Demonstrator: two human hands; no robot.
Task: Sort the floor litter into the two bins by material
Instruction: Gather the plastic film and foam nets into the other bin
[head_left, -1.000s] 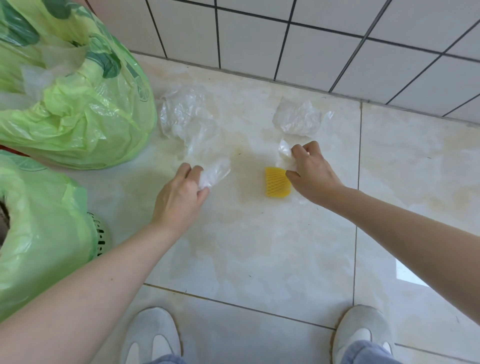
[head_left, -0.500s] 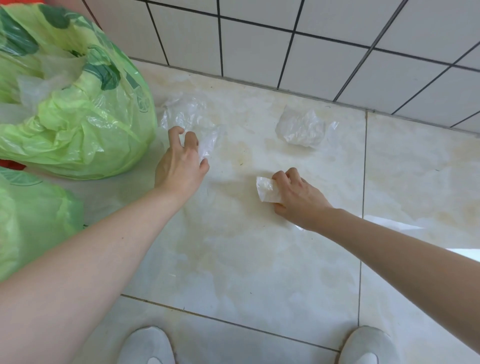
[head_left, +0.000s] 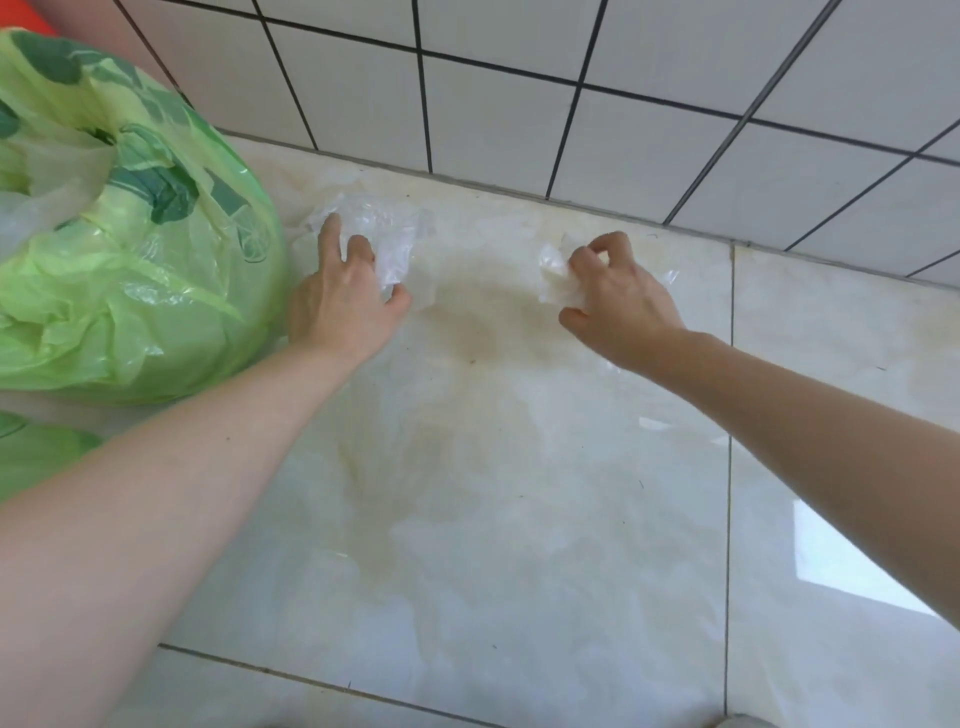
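My left hand (head_left: 348, 291) reaches over a crumpled clear plastic bag (head_left: 395, 234) lying on the floor by the wall, and its thumb and fingers pinch clear plastic film. My right hand (head_left: 618, 296) curls round a wad of clear plastic wrap (head_left: 553, 275), with more film showing past its knuckles at the right. A bin lined with a light green bag (head_left: 130, 270) stands at the left, right beside my left hand. A second green-lined bin (head_left: 31, 452) shows at the lower left edge. The yellow piece is hidden.
The white tiled wall (head_left: 623, 104) rises just behind the litter. Pale glossy floor tiles (head_left: 519, 519) stretch toward me, with grout lines at the right and near the bottom. An orange thing (head_left: 36, 13) peeks out at the top left corner.
Both hands have moved farther toward the wall. The left now lies on the big clear bag. The right has gone from the floor's middle to the far clear wrap and closed on it.
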